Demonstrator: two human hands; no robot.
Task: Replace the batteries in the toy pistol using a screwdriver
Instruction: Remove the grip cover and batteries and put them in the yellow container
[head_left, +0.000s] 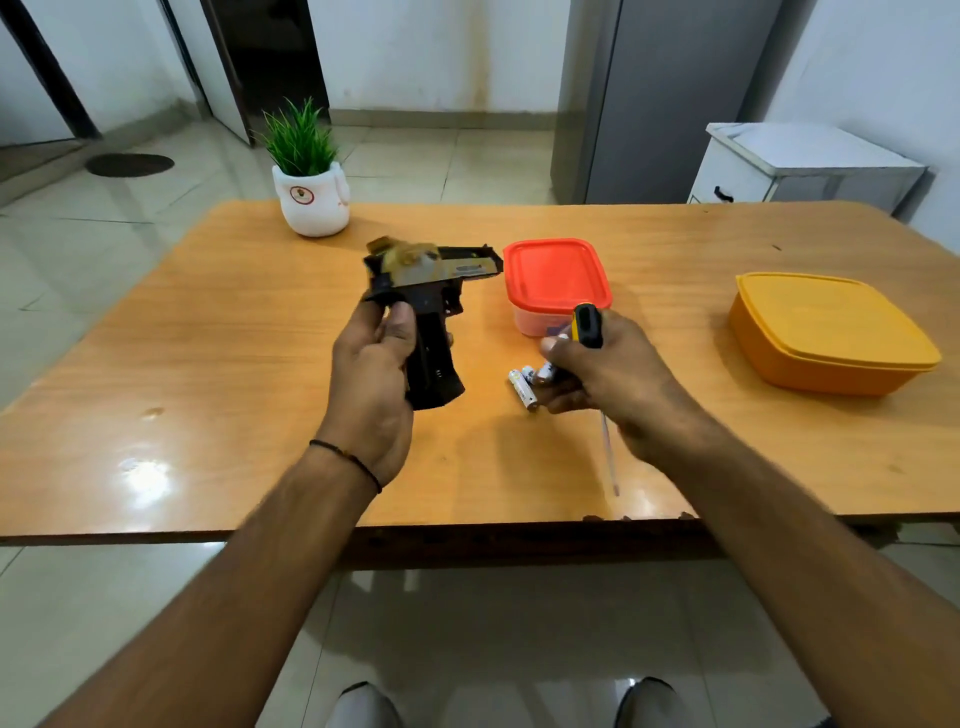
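Note:
My left hand (371, 374) grips the black and tan toy pistol (431, 317) by its handle, above the wooden table (260, 364), barrel pointing right. My right hand (602, 374) holds a screwdriver (588, 325) with a yellow and black handle; its thin shaft (609, 452) points back toward me. The same hand's fingers also pinch a battery (548, 370). Two more white batteries (522, 387) lie on the table just left of that hand.
A container with a red lid (556, 278) stands behind my right hand. An orange lidded box (826, 332) sits at the right. A white pot with a green plant (311, 197) is at the table's far left edge.

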